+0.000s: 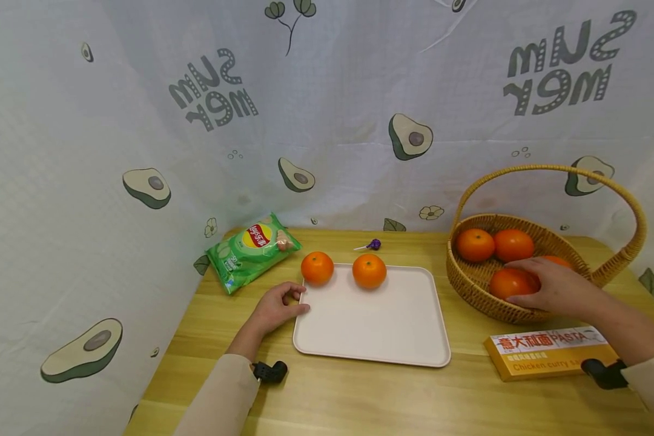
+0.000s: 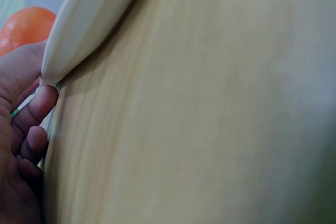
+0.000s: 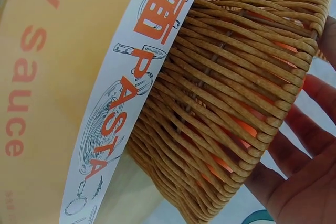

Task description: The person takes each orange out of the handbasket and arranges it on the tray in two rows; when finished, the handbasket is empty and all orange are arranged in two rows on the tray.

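My left hand (image 1: 277, 308) holds the left edge of the white tray (image 1: 370, 321); in the left wrist view the thumb lies over the tray's rim (image 2: 79, 24) and curled fingers (image 2: 44, 103) are under or against it. Two oranges (image 1: 317, 268) (image 1: 369, 271) sit at the tray's back edge. My right hand (image 1: 558, 289) reaches into the wicker basket (image 1: 482, 298), its thumb and fingers round an orange-red fruit (image 1: 513, 283) at the front. Several similar fruits (image 1: 475, 244) lie in the basket. In the right wrist view, the basket's side (image 3: 226, 87) hides most of the held fruit.
A green chip bag (image 1: 253, 251) lies at the back left. Behind the tray is a purple lollipop (image 1: 374, 244). The yellow pasta box (image 1: 547, 352) lies in front of the basket, under the right forearm. A printed curtain hangs behind the table.
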{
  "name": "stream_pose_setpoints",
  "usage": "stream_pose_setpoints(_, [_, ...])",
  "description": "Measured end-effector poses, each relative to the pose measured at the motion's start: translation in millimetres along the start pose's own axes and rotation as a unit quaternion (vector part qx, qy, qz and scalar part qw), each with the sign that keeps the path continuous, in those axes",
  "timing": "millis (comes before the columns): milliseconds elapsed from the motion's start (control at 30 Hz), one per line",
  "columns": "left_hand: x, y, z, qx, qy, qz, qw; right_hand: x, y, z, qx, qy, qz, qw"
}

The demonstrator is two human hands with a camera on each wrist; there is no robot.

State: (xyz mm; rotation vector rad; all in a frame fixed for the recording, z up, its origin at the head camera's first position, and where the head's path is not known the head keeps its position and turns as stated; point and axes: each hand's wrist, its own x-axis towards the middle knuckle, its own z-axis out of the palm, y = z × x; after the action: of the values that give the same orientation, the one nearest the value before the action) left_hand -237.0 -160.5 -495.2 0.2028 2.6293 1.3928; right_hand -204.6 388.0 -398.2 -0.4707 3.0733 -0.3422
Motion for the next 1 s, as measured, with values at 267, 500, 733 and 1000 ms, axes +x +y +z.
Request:
stream_pose_setpoints(267, [-0.6, 1.6, -0.9, 0.003, -0.001, -0.003, 1.0000, 1.5, -0.2, 3.8, -0.001, 0.001, -0.006, 1.0000])
stream_pose_setpoints(500, [1.1, -0.6, -0.2, 0.009, -0.002, -0.003, 1.0000, 2.9, -0.1, 4.2, -0.001, -0.011, 0.002, 0.9999])
stream_pose_setpoints(733, [1.5, -0.2, 0.5, 0.012, -0.002, 0.001, 0.9999, 3.5, 1.8, 5.6, -0.018, -0.003, -0.009, 0.9998])
stream_pose_setpoints(1000, [0.2, 1.2, -0.3, 0.006, -0.001, -0.001, 1.0000, 2.4, 3.4, 8.6, -0.019, 0.010, -0.025, 0.9995])
